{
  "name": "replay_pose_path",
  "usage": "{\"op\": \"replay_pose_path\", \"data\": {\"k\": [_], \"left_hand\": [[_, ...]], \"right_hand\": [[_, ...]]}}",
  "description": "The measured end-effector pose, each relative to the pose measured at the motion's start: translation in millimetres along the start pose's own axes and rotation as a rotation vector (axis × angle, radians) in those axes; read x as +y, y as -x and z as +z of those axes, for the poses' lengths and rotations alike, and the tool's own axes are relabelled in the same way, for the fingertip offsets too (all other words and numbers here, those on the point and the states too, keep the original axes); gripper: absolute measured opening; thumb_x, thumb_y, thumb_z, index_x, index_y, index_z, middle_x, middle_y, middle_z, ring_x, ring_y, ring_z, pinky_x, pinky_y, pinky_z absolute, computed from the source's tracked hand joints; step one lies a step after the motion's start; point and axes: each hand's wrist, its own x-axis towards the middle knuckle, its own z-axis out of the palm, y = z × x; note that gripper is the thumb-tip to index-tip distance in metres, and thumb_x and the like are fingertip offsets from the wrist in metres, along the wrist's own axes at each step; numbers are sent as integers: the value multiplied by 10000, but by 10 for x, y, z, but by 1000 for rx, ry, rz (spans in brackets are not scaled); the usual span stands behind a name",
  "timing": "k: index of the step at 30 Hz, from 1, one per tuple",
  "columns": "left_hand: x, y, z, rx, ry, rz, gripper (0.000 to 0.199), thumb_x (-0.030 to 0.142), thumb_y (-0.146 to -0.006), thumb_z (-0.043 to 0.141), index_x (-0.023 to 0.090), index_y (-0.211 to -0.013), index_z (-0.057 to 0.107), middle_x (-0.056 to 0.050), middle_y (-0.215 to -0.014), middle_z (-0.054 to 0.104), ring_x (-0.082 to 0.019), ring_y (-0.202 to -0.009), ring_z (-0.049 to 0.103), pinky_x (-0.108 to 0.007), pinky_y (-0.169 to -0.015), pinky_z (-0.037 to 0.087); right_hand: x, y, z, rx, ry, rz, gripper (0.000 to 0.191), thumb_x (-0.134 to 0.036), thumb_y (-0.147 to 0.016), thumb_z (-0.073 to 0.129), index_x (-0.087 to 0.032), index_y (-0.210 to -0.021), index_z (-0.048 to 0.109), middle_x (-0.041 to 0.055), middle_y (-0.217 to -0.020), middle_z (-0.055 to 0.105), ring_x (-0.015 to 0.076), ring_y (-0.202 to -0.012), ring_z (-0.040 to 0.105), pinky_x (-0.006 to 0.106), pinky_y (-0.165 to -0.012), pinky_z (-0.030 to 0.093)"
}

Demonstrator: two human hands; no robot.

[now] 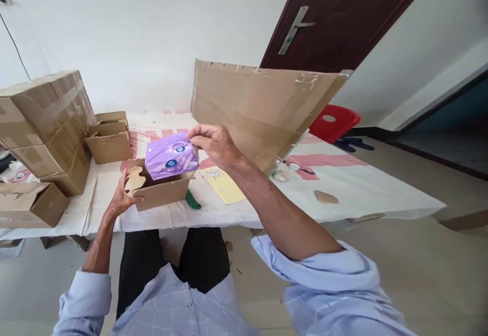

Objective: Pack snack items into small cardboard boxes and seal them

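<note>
A purple plastic-wrapped tissue pack (168,159) with blue round labels is tilted over an open cardboard box (163,192). My right hand (213,142) pinches the pack by its upper right corner. At the box's left end, my left hand (122,196) grips the cardboard wall, thumb along the front and fingers round the side. The pack covers much of the opening, so the inside shows only as a dark strip. From under the box's right corner sticks a green curved object (193,200), whose kind I cannot make out.
Taped cartons (49,122) are stacked at the left, with an open carton (32,205) before them. Small open boxes (109,140) stand behind. A yellow sheet (224,186) lies right of the box. A large cardboard panel (251,102) leans behind; a tape roll (280,176) lies nearby.
</note>
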Motion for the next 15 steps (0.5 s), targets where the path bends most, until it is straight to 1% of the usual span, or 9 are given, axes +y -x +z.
{"op": "replay_pose_path", "data": {"k": [2,3,5,7,9,11,12,14,15], "left_hand": [[139,29,-87,41,-73,36,1360,536,-657,992,292,-1763,239,-261,-1805,291,-519,-1655,342,-683,-1161,529],[253,62,-125,68,-119,87,1325,528,-687,981,301,-1764,242,-246,-1816,272,-506,-1667,324,-672,-1179,520],[551,145,-157,99,-219,237,1236,497,-758,949,317,-1764,256,-209,-1831,263,-467,-1686,302,-640,-1213,510],[885,216,-118,65,-291,366,1149,469,-807,917,312,-1758,290,-179,-1833,287,-433,-1698,290,-622,-1264,471],[1177,256,-42,3,-298,425,1036,502,-830,895,269,-1712,404,-175,-1793,382,-424,-1683,329,-621,-1329,394],[1376,264,19,-23,-239,410,913,551,-823,894,231,-1607,553,-178,-1692,530,-428,-1610,450,-612,-1349,368],[1440,259,34,-16,-185,374,865,570,-810,903,224,-1547,610,-176,-1621,604,-431,-1550,522,-608,-1330,396],[1517,229,36,18,-21,273,835,603,-775,931,217,-1466,665,-160,-1481,711,-432,-1419,637,-591,-1235,505],[1541,205,30,38,75,224,848,621,-759,942,211,-1450,672,-153,-1433,739,-431,-1370,670,-571,-1175,552]], "right_hand": [[-23,57,-38,21,-77,40,76,-235,-683,708,-195,-745,728,-27,-620,618,111,-573,511,256,-561,427],[-16,91,-35,22,-114,65,87,-248,-667,721,-196,-738,724,-32,-609,607,107,-567,502,255,-558,423],[28,165,11,12,-178,126,121,-267,-634,748,-198,-728,719,-38,-604,601,100,-564,493,250,-551,411],[93,245,95,-16,-227,195,157,-282,-611,778,-202,-732,718,-40,-613,608,100,-567,496,249,-548,413],[150,327,188,-47,-271,258,192,-309,-609,808,-208,-743,715,-37,-630,618,109,-570,507,259,-551,433],[179,404,267,-68,-300,279,245,-378,-648,842,-215,-785,722,-19,-678,650,137,-611,561,287,-592,491],[182,439,299,-65,-303,257,290,-439,-687,854,-217,-831,735,0,-735,688,162,-672,616,309,-644,535],[174,497,354,-63,-286,166,433,-607,-786,832,-226,-983,770,51,-931,773,230,-896,722,362,-804,604],[168,518,383,-77,-274,116,524,-693,-825,797,-236,-1081,776,71,-1053,795,261,-1032,742,387,-887,615]]}}
